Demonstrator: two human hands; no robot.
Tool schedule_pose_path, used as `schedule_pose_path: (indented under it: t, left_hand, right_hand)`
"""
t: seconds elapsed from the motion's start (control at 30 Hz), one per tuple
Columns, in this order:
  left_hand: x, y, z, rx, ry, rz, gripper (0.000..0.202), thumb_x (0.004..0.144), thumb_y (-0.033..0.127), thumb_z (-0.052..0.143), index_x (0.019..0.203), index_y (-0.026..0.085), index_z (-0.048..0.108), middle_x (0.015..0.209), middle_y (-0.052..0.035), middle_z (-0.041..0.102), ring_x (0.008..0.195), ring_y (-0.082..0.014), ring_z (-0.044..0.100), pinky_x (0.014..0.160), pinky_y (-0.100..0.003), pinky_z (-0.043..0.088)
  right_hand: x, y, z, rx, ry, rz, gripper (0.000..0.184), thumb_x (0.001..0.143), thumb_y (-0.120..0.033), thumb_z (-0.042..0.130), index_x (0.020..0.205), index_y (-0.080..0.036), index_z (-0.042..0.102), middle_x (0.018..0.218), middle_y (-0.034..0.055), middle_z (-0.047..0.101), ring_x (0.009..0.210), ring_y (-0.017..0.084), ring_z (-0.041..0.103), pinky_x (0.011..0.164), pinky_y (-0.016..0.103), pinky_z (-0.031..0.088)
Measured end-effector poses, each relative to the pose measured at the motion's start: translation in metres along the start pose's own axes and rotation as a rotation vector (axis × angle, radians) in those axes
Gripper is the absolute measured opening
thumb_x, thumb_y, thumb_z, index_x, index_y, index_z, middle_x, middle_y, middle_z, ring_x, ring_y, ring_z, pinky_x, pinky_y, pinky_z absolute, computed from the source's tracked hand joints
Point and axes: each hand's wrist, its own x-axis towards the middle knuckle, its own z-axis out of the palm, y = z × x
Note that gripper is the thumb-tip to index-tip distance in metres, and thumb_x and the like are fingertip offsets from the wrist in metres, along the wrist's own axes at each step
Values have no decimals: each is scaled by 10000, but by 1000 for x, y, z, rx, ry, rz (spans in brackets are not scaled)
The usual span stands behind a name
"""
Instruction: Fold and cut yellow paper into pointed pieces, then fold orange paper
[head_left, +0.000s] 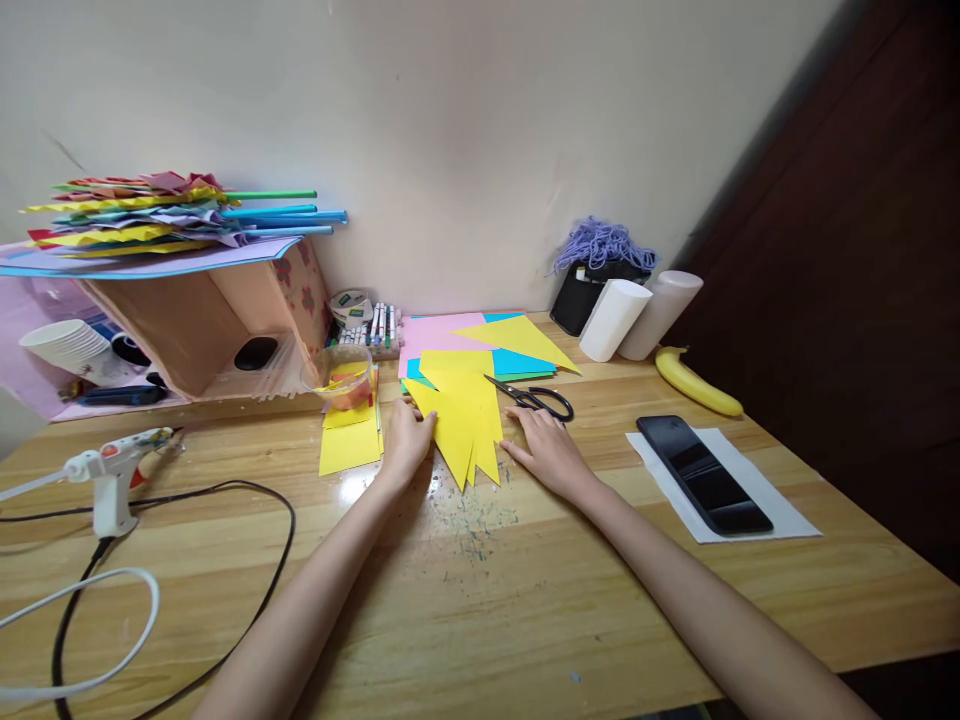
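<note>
One head-worn camera looks forward and down over the wooden table to the wall at frame top. The left hand and right hand lie mid-frame, fairly near, forearms entering from the bottom edge.

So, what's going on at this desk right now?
A person is handling cut coloured paper on a wooden table. The left hand presses flat on a stack of pointed yellow paper pieces; the right hand lies open beside them, near the black scissors. A glue gun stands at the left, a phone at the right.
</note>
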Motion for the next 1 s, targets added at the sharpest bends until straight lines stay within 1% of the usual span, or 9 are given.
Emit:
schedule_pose_path:
  t: [0.13, 0.2, 0.27, 0.37, 0.5, 0.6, 0.77, 0.9, 1.0]
  left_hand:
    - [-4, 5, 1, 155, 175, 179, 375, 705, 172, 583, 1048, 108, 446, 1147, -175, 426, 1129, -285, 415, 920, -436, 360]
    - [-8, 10, 5, 184, 64, 320, 258, 762, 170, 510, 1015, 129, 482, 1072, -138, 482, 1048, -249, 479, 892, -412, 389]
    - [-13, 13, 10, 152, -157, 426, 155, 805, 188, 453, 939, 161, 526, 959, -86, 551, 923, -201, 543, 832, -356, 432]
    - [-19, 16, 14, 120, -377, 479, 138, 817, 221, 442, 881, 178, 557, 888, -56, 596, 829, -174, 568, 749, -304, 455]
    - [-22, 17, 13, 59, -404, 430, 153, 808, 218, 450, 873, 180, 583, 908, -62, 610, 859, -185, 564, 766, -310, 434]
    - [-20, 17, 11, 4, -374, 379, 160, 807, 240, 457, 842, 189, 604, 902, -57, 626, 865, -188, 569, 782, -308, 422]
    - [-17, 15, 10, -43, -385, 298, 242, 810, 353, 465, 780, 178, 629, 853, -74, 655, 830, -206, 588, 756, -306, 434]
    - [-18, 19, 10, -136, -383, 191, 349, 780, 456, 502, 920, 161, 624, 1023, -104, 631, 970, -224, 562, 852, -325, 416]
    - [-23, 31, 6, -486, -507, 4, 483, 759, 509, 516, 1081, 151, 553, 1219, -124, 530, 1089, -226, 511, 894, -317, 413]
  right_hand:
    - [5, 2, 3, -67, 50, -56, 370, 764, -366, 566, 1077, -174, 521, 1055, 92, 583, 964, 257, 505, 804, 379, 426]
    - [6, 0, 5, -88, 70, -76, 287, 760, -313, 565, 1013, -178, 555, 1001, 82, 592, 929, 243, 515, 772, 350, 434]
    - [7, -3, 8, -108, 88, -88, 187, 769, -237, 534, 940, -175, 576, 933, 76, 599, 884, 226, 527, 731, 319, 437]
    - [8, -3, 11, -130, 120, -84, 134, 782, -141, 465, 834, -174, 584, 847, 70, 599, 821, 206, 544, 668, 288, 433]
    - [10, 1, 11, 42, 193, -9, 113, 778, -151, 458, 748, -178, 563, 781, 57, 592, 707, 179, 565, 607, 274, 443]
    - [14, 7, 10, 402, 311, 192, 84, 766, -256, 508, 744, -178, 530, 726, 35, 580, 574, 147, 572, 542, 271, 473]
    - [18, 14, 1, 1024, 532, 504, 263, 701, -384, 605, 781, -186, 451, 619, -25, 561, 515, 132, 608, 516, 274, 527]
    - [9, 4, -12, 1062, 624, 388, 220, 740, -343, 594, 785, -198, 434, 613, -35, 564, 531, 124, 604, 528, 270, 530]
    - [-6, -13, -17, 874, 451, 101, 106, 783, -280, 554, 797, -209, 476, 650, -7, 577, 573, 140, 602, 562, 289, 516]
